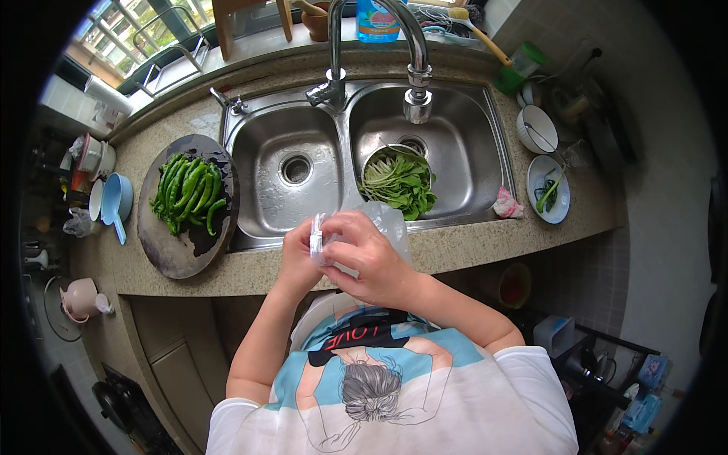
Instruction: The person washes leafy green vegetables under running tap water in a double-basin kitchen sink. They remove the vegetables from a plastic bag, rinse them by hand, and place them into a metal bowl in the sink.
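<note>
My left hand (298, 257) and my right hand (369, 256) are together at the front edge of the sink, both gripping a thin clear plastic bag (392, 224). A gathered band of the plastic stands upright between my fingers, and the loose part hangs behind my right hand. My right thumb and fingertips are pinched close to that band; some fingertips are hidden. Just beyond, leafy greens (401, 185) fill a round bowl (392, 147) in the right basin (463, 170). To the left, green peppers (190, 190) are heaped on a round, partly wet chopping board (156, 247).
A chrome faucet (418, 68) arches over the right basin. The chopping board's right edge overlaps the left basin's (256, 187) rim. A blue dipper (116, 199) stands on the left. At right are a plate (560, 207) with green scraps, a white bowl (532, 139) and a crumpled cloth (507, 203).
</note>
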A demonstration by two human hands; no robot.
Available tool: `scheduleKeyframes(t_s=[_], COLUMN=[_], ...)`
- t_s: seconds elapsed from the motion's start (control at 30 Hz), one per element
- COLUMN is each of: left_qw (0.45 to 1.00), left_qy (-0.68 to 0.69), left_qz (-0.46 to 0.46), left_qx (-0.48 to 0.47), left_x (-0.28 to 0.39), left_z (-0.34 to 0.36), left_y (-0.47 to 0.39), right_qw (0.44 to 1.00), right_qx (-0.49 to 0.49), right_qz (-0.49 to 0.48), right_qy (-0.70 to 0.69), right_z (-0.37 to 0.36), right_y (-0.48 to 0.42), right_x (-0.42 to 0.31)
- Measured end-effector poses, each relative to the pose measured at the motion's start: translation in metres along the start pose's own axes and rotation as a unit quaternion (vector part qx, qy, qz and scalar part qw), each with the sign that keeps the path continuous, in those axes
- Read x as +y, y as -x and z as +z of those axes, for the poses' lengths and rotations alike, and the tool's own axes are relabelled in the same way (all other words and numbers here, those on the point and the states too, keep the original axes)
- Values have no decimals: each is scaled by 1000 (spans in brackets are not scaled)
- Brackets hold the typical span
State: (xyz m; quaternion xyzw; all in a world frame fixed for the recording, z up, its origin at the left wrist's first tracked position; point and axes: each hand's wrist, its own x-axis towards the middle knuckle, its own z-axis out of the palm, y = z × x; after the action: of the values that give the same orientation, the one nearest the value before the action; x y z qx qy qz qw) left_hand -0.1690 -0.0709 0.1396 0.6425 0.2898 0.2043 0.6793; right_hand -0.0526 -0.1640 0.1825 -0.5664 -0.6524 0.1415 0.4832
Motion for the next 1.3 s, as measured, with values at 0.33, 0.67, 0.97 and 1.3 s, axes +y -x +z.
scheduleKeyframes(t_s=[0.33,0.67,0.97,1.3], left_qw=[981,901,759,803], left_qy=[55,-93,171,138], left_qz=[39,159,-367,-393], left_qx=[-185,-392,-510,-426], left_x=[3,18,-79,-135], left_z=[60,173,343,513], left_y=[-8,28,107,160], right_qw=[957,877,828,655], right_qx=[155,288,469,507], right_qz=[241,349,278,465], right_qy=[-36,163,130,314], right_z=[-10,-89,-135,-145], right_y=[94,230,386,531], right_x=[-1,-14,-45,-83])
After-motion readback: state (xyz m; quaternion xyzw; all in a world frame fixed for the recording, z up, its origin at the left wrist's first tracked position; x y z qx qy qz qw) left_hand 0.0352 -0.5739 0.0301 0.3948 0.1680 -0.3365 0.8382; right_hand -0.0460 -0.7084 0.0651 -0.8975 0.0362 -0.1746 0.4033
